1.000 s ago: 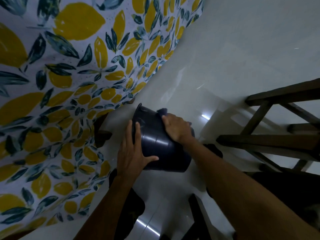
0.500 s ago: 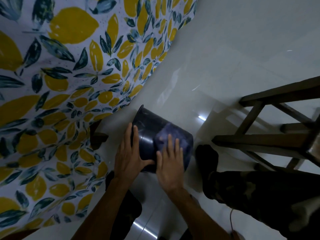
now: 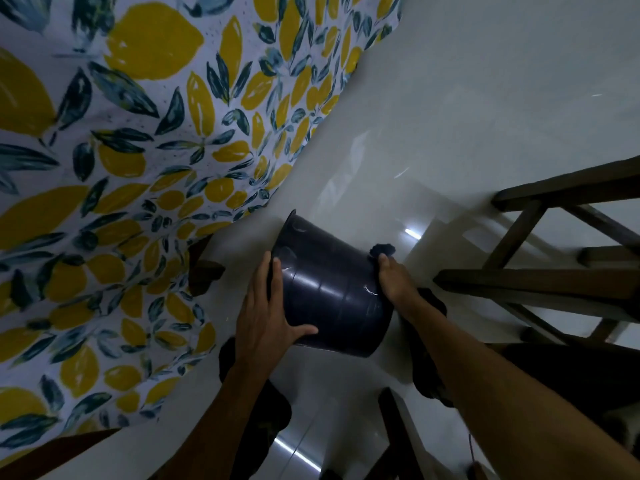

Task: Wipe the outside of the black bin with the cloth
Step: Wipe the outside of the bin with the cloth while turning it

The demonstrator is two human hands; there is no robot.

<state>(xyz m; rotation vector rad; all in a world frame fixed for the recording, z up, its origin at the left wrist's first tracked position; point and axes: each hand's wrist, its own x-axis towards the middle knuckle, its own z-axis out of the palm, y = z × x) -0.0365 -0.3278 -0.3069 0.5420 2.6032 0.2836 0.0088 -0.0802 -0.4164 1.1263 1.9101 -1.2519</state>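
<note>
The black bin (image 3: 332, 289) is tilted on its side above the pale floor, its open rim pointing up and left. My left hand (image 3: 266, 313) lies flat against the bin's left wall, thumb hooked under the lower side. Pressed to the bin's right wall is my right hand (image 3: 394, 282), which holds a dark cloth (image 3: 381, 250). Only a bunched bit of the cloth shows above the fingers; the rest is hidden under the hand.
A tablecloth (image 3: 138, 168) printed with yellow lemons and dark leaves hangs over the left half of the view. Dark wooden chair rails (image 3: 540, 285) cross the right side. Glossy white floor tiles (image 3: 450, 116) stretch behind the bin. My dark-clothed legs (image 3: 263, 410) are below.
My right hand with the cloth slid from the bin's near face round to its right wall. The bin tipped a little. My left hand stayed on the left wall.
</note>
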